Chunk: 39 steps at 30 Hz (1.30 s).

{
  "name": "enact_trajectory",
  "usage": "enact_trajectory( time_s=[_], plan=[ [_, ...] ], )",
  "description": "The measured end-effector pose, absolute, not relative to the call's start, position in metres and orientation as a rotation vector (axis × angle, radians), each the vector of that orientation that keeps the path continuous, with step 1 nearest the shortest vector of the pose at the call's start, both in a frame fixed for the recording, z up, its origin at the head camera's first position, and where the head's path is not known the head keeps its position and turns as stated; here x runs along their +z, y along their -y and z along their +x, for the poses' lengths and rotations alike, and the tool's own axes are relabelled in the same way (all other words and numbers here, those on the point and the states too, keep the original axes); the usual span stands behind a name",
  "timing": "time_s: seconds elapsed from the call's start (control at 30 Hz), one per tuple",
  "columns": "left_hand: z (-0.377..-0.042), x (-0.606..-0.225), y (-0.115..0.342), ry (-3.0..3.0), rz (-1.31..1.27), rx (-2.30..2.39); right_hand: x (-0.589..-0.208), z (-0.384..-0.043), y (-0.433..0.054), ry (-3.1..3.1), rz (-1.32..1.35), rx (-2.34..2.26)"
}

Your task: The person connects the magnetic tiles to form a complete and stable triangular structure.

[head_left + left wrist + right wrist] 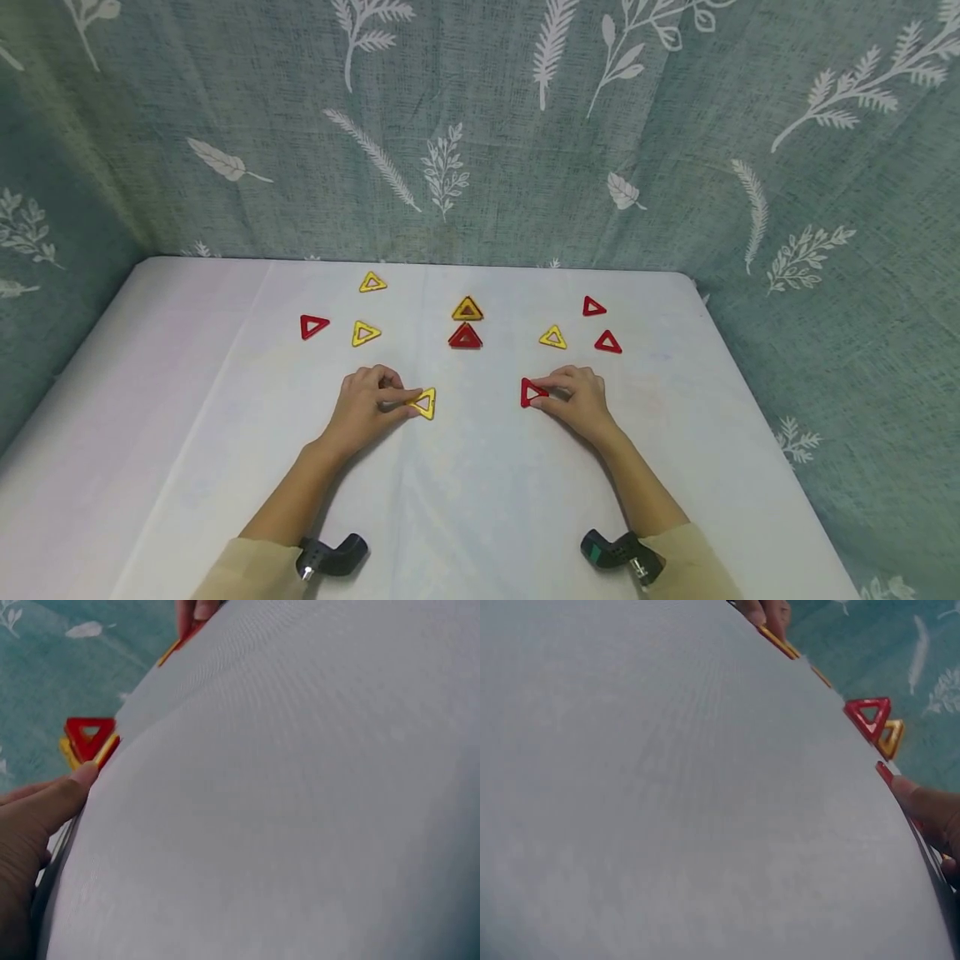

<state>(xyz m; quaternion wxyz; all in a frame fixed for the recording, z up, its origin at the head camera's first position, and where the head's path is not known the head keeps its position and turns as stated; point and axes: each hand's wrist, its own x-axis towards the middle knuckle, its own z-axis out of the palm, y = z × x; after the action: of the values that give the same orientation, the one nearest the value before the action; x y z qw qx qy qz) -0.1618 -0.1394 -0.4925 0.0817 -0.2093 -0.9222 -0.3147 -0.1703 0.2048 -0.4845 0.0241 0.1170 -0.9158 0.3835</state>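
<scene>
Thumb and fingers of my left hand (367,404) pinch a yellow open-centred triangle tile (432,403) by its left corner, low at the table. Opposite it, my right hand (579,397) pinches a red triangle tile (524,393) by its right corner. A gap of white cloth lies between the two held tiles. Beyond them, in the middle, a red raised triangular shape (465,342) sits just in front of a yellow one (468,316). The right wrist view shows the red shape (868,703) standing up from the table, with the yellow one partly hidden behind it.
Flat on the white-covered table (225,467) lie more tiles. To the left are a red one (304,327) and two yellow ones, one of them farther back (372,288). On the right are a yellow one (553,343) and two red ones. A green leaf-patterned curtain (510,225) hangs behind.
</scene>
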Motion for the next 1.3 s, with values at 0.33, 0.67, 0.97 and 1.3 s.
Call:
enact_trajectory(
  time_s=[0.33, 0.67, 0.97, 1.3],
  plan=[
    [-0.162, -0.491, 0.12, 2.803, -0.636, -0.985, -0.485, -0.172, -0.175, 2.831, 0.494, 1.192],
    [-0.161, -0.49, 0.099, 2.825, -0.551, -1.023, -0.487, -0.17, -0.154, 2.835, 0.542, 1.135],
    [-0.158, -0.489, 0.092, 2.846, -0.52, -1.018, -0.488, -0.167, -0.148, 2.827, 0.586, 1.078],
    [-0.156, -0.489, 0.084, 2.849, -0.509, -1.03, -0.487, -0.166, -0.146, 2.8, 0.626, 1.038]
  ],
)
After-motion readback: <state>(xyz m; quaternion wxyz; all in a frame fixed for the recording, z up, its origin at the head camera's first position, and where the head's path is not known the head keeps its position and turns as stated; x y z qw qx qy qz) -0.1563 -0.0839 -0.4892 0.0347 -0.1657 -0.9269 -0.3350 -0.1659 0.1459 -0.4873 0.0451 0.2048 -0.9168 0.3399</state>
